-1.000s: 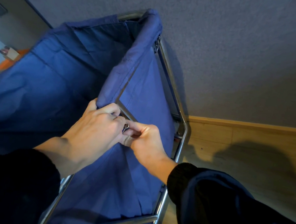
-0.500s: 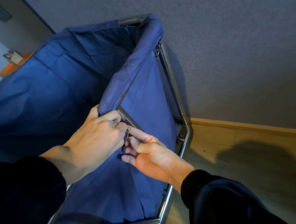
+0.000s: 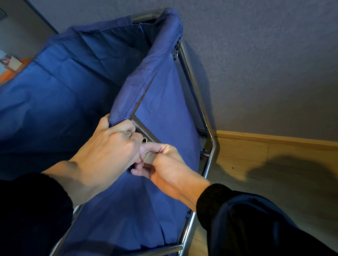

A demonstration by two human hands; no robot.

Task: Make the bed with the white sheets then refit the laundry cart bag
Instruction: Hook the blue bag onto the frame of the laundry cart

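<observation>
A blue laundry cart bag (image 3: 51, 109) hangs in a chrome tube frame (image 3: 195, 83). Its folded hem (image 3: 149, 67) wraps the frame's top rail on the right side. My left hand (image 3: 106, 151) grips the near end of that hem against the rail. My right hand (image 3: 162, 164) pinches the bag's cloth just beside it, fingertips touching the left hand. A small metal ring (image 3: 144, 140) shows between the two hands. Both sleeves are black.
A grey textured wall (image 3: 263, 54) stands right behind the cart. Wooden floor (image 3: 290, 169) with a skirting board lies to the right. A small box on an orange surface (image 3: 10, 63) sits at the far left. The frame's lower crossbar (image 3: 143, 254) runs near my arms.
My right hand's fingers, spread open half a second ago, have closed on the cloth beside the ring. My left hand keeps its hold on the hem. The view has tilted slightly.
</observation>
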